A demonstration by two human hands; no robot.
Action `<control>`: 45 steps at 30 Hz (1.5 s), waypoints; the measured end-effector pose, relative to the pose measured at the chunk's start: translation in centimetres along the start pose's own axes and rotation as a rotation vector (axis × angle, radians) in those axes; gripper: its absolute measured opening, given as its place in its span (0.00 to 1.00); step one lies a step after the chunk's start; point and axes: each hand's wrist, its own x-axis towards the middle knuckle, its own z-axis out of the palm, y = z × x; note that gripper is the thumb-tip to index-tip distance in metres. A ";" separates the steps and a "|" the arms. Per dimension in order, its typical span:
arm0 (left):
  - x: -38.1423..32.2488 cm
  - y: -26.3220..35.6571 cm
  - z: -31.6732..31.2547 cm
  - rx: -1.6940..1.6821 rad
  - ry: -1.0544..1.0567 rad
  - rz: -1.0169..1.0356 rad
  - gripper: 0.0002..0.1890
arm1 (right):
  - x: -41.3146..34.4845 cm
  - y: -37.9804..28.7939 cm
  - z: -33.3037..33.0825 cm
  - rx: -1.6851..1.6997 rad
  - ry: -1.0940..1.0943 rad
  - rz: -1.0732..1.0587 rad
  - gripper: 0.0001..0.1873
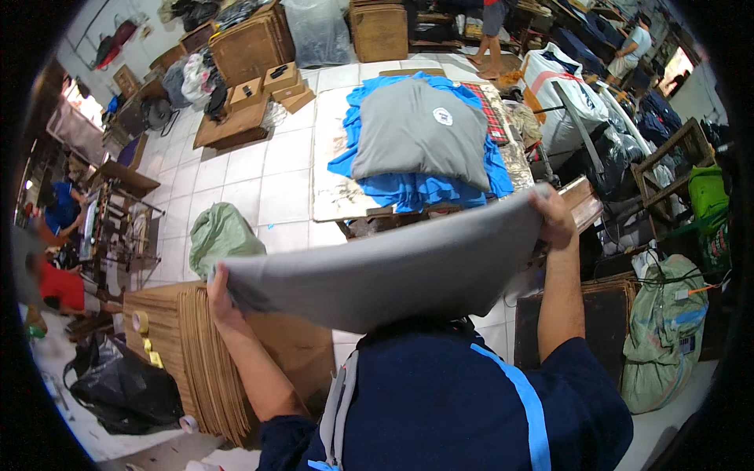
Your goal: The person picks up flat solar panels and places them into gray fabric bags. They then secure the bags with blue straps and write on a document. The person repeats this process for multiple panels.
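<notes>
A piece of grey fabric (377, 265) is stretched between my two raised hands, in front of my chest. My left hand (225, 297) grips its left end, and my right hand (552, 216) grips its upper right corner. Beyond it, a low table (330, 194) bears a pile of blue fabric (498, 171) with grey garments (412, 135) on top; the uppermost shows a round white print (442, 116). Red plaid cloth (488, 112) lies at the table's right side. Part of the table's near edge is hidden behind the stretched fabric.
A stack of cardboard sheets (206, 359) with tape rolls (140, 322) stands at left, near a green sack (222, 235) and a black bag (123, 382). Another green sack (665, 341) is at right. People work at far left; others stand at the back right.
</notes>
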 end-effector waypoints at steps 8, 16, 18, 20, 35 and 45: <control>15.3 5.7 20.7 -0.231 -0.413 -0.031 0.26 | 8.3 -10.5 -8.4 0.136 0.377 -0.385 0.18; 22.4 -7.3 23.4 -0.009 -0.402 -0.095 0.16 | 10.9 0.3 -16.8 -0.117 0.453 -0.200 0.17; 21.8 -14.0 22.9 -0.020 -0.372 -0.192 0.15 | 11.1 6.8 -17.4 -0.278 0.634 -0.018 0.19; 20.6 -19.6 22.8 0.100 -0.246 -0.358 0.13 | 10.8 12.5 -17.0 -0.172 0.718 0.248 0.18; 16.3 -25.3 28.6 -0.120 -0.008 -1.146 0.26 | 14.4 14.4 -11.0 0.243 1.192 0.481 0.14; 15.8 -7.5 28.7 0.070 -1.607 -0.453 0.27 | 10.6 -5.9 -3.8 -0.182 -0.756 0.077 0.16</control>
